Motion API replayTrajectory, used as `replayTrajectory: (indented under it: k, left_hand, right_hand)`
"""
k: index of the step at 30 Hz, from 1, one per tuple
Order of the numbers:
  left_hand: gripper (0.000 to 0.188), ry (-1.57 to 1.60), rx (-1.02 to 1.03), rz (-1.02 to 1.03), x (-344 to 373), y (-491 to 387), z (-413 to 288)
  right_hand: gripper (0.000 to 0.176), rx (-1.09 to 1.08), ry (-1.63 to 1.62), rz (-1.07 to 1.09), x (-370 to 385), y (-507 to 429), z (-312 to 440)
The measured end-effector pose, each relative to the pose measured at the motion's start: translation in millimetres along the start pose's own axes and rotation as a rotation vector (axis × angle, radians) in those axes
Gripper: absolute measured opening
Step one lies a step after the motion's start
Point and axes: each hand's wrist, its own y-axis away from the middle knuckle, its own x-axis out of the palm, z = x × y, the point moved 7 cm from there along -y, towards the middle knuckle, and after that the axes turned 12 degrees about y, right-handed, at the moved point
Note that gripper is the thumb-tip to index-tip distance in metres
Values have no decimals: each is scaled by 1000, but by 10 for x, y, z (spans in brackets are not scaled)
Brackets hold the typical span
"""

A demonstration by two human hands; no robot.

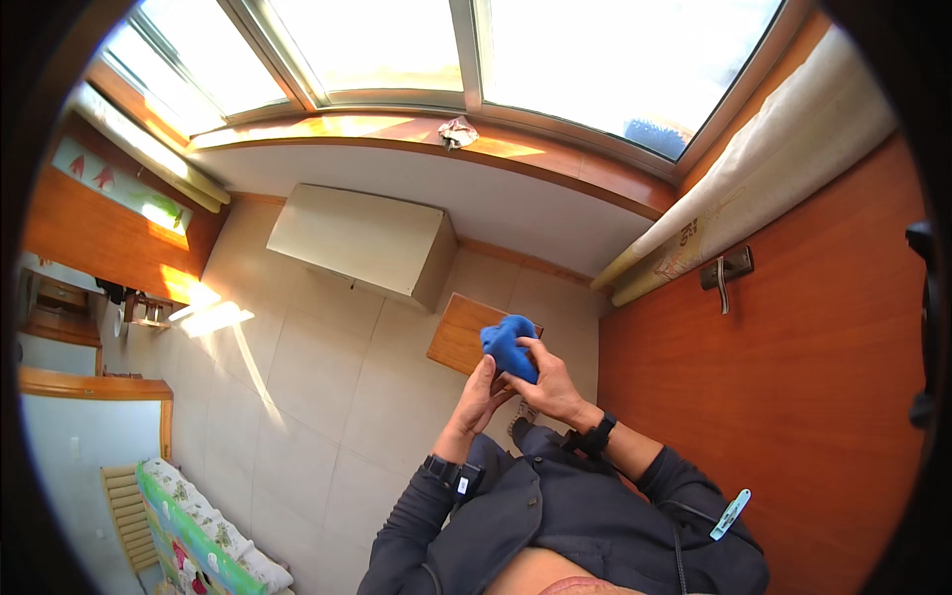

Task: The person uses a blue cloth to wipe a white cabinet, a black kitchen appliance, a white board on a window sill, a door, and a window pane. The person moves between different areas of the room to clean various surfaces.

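A blue cloth (511,344), bunched up, is held between my two hands in front of my body. My left hand (482,400) grips its lower left side, the thumb pressed against the fabric. From the right, my right hand (549,383) holds the cloth with its fingers laid over it. Below the cloth is a small wooden stool or low table with a brown top (460,335), partly covered by the cloth and hands.
A pale low cabinet (357,230) stands under the windowsill (372,130), where a crumpled cloth (457,133) lies. At the right is a brown wooden door (781,387) with a metal handle (723,277) and a curtain (744,186) beside it. A bed (208,532) is at lower left.
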Motion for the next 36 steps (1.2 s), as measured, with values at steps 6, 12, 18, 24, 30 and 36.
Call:
replayTrajectory:
  k: [6,12,18,24,30,36]
  left_hand:
    - [98,224,71,139,429,-194,-497]
    - [102,206,43,251,524,-330,-887]
    - [97,-88,-47,418,653,-503,-989]
    - [99,-198,-5,437,669,-603,-1209]
    - [77,-474,-50,272,344,-706,-1174]
    - [83,-430,-145,285,243,-846,-979]
  right_hand:
    - [38,-181,-153,167,-153,-285,318]
    - [37,85,-76,-277,-748,-438,142]
    - [34,-72,-6,-242,-792,-617,374]
    - [18,3,-220,-368,-1089,-685,481]
    - [20,-4,-373,-484,-1411,-890,646]
    - [30,73,-589,-444,-1418,-930,823]
